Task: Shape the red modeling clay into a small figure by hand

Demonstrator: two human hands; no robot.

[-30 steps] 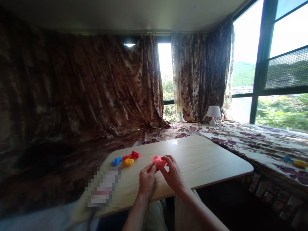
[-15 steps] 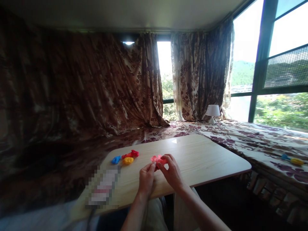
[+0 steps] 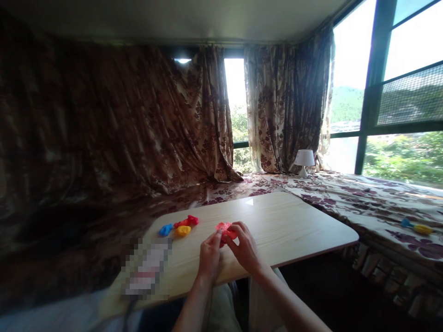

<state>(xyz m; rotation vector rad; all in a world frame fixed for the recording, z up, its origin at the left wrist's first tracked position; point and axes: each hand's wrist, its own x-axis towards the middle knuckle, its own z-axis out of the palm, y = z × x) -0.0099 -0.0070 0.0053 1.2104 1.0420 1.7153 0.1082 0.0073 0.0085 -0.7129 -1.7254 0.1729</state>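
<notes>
A crumpled coral-red piece of thin, soft material [image 3: 223, 227] is between my two hands, above the front half of the table; whether it is cloth or paper I cannot tell. My left hand [image 3: 210, 251] pinches its near left edge between thumb and fingers. From the right, my right hand [image 3: 245, 246] grips it with curled fingers and thumb, hiding part of it. To the left of my hands lie a blue crumpled bundle [image 3: 165, 229], a yellow one [image 3: 182, 231] and red ones [image 3: 188, 222] close together on the table.
The pale wooden table [image 3: 284, 226] has rounded corners. A pixelated flat item [image 3: 147, 272] lies at its left front. Beyond are a flower-patterned cover [image 3: 332, 193] and a white lamp [image 3: 304, 159]. Another yellow bundle [image 3: 422, 229] with a blue one lies on the cover at right.
My fingers have shifted slightly on the coral-red piece, and its folds look different. Both hands keep hold of it. The whole view has drifted a little.
</notes>
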